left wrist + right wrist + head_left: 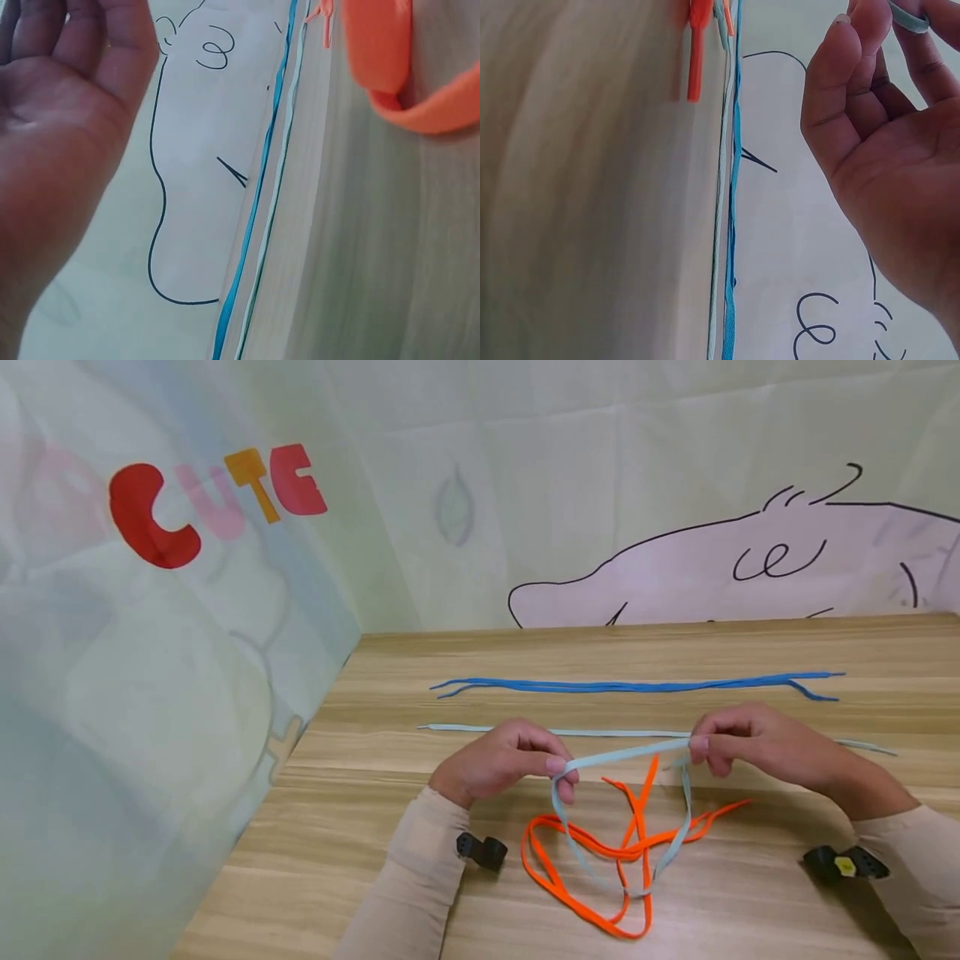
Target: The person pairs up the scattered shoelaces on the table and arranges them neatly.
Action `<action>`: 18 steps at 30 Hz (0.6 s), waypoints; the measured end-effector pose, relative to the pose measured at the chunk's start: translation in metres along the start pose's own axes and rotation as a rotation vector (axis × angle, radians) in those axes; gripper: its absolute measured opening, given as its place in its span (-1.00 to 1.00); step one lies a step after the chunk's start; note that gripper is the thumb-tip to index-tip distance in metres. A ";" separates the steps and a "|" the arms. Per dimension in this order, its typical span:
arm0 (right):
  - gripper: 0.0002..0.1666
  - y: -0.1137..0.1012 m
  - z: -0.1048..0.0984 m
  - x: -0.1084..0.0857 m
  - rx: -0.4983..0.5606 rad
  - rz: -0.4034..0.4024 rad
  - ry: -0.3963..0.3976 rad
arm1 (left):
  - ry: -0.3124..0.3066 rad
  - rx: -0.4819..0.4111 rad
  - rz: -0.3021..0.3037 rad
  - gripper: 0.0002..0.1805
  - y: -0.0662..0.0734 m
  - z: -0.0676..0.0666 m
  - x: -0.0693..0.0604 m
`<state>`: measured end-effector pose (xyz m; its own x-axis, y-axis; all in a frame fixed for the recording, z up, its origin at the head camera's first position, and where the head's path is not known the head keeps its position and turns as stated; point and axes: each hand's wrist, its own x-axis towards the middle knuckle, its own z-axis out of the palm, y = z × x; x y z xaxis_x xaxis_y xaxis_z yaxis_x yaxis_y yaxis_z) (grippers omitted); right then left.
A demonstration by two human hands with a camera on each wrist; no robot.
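Between my two hands a pale blue shoelace [626, 754] is stretched, and the rest of it hangs below in a loop. My left hand [506, 762] pinches one side of it between thumb and fingers. On the other side, my right hand [761, 747] pinches it, with a bit of the lace [910, 19] showing at the fingers in the right wrist view. The left wrist view cuts off that hand's fingertips. Under the hanging loop, an orange shoelace [551, 881] lies loosely tangled on the wooden table [315, 860].
Another pale blue shoelace [461, 727] lies straight across the table, partly behind my hands. Farther back, blue shoelaces [637, 687] lie side by side. A printed cloth [465, 552] hangs behind the table and along its left side.
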<state>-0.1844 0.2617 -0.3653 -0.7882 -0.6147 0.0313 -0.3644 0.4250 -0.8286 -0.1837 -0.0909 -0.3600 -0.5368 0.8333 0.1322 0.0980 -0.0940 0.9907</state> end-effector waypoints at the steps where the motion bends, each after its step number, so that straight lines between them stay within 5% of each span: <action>1: -0.68 0.000 0.000 0.000 -0.005 -0.001 0.006 | 0.002 -0.008 0.010 -0.66 0.000 -0.001 -0.001; 10: -0.71 0.002 0.001 0.001 0.002 0.013 0.026 | 0.011 -0.082 0.092 -0.44 -0.002 -0.006 -0.005; 18: -0.73 0.004 0.000 0.001 0.001 0.024 0.026 | -0.011 -0.140 0.141 -0.79 0.004 -0.008 -0.006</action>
<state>-0.1866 0.2626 -0.3687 -0.8091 -0.5871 0.0261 -0.3449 0.4383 -0.8300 -0.1867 -0.1004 -0.3568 -0.5163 0.8124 0.2708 0.0540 -0.2847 0.9571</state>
